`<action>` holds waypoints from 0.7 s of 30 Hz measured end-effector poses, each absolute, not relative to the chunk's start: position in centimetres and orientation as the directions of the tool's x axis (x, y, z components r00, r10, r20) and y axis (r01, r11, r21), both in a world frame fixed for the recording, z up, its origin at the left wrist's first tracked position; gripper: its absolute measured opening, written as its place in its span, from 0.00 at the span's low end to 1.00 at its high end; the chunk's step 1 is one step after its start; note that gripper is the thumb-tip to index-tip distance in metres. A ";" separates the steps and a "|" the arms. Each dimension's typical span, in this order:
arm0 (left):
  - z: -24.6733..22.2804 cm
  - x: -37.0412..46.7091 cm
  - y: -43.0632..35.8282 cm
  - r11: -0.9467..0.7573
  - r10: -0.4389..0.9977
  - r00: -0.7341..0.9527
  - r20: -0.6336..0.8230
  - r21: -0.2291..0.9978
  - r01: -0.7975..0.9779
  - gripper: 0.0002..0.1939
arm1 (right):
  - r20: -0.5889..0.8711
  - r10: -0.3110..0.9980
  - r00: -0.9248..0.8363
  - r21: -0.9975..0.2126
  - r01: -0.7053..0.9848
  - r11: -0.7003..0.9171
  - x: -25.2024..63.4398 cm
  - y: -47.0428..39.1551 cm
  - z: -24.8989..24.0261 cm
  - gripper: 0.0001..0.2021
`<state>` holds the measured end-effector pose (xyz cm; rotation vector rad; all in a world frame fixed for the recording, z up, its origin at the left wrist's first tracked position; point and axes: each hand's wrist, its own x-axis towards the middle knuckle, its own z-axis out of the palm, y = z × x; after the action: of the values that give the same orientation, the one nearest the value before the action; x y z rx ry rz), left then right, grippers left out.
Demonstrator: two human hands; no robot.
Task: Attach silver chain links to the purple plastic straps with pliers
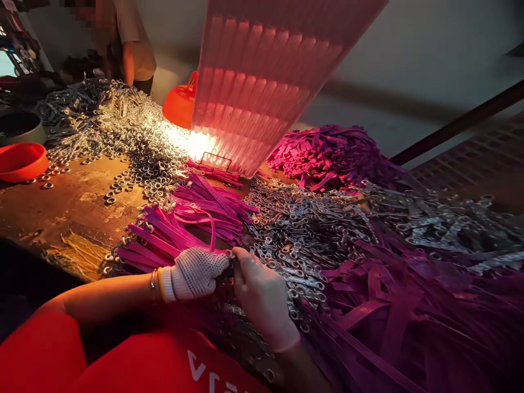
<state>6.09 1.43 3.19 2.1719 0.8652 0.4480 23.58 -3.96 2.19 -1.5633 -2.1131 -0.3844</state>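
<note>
My left hand [198, 273], in a white dotted knit glove, is closed on a magenta strap [212, 226] that curves up and away from its fingers. My right hand [262, 289], pale with a cuff line at the wrist, pinches a small metal ring [230, 253] where both hands meet. Its other fingers are curled, and what lies inside them is hidden. Just beyond my left hand lies a bundle of magenta straps [159, 240] with metal rings at their ends. Linked metal clasps [303, 273] are heaped close to my right hand.
Loose rings and metal hardware [106, 120] pile up at the back left, near an orange bowl [24, 162]. An orange lamp [179, 105] glows behind a ribbed translucent panel [262, 82]. Purple straps [393, 305] cover the right side. A person [137, 49] stands at the far left.
</note>
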 end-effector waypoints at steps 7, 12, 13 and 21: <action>2.0 5.0 1.9 -0.224 0.742 0.669 0.046 0.958 0.182 0.11 | 0.372 0.914 -0.163 -0.302 0.910 0.284 22.7 -5.0 3.6 0.17; 2.4 5.1 0.5 -0.385 0.779 0.612 0.133 0.873 0.300 0.12 | 0.132 0.981 -0.144 -0.218 0.961 0.170 22.6 -4.4 4.5 0.15; 2.4 5.1 0.2 -0.396 0.790 0.600 0.128 0.853 0.339 0.12 | 0.111 0.982 -0.152 -0.192 0.966 0.171 22.6 -4.4 4.3 0.12; 2.0 4.9 0.9 -0.526 0.682 0.723 0.111 0.761 0.379 0.08 | 0.218 0.914 -0.341 0.080 0.940 0.331 22.0 -5.1 2.2 0.08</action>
<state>4.93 0.90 1.99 2.1771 0.7995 0.5183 21.99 -5.08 2.24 -1.7187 -2.4509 -0.2892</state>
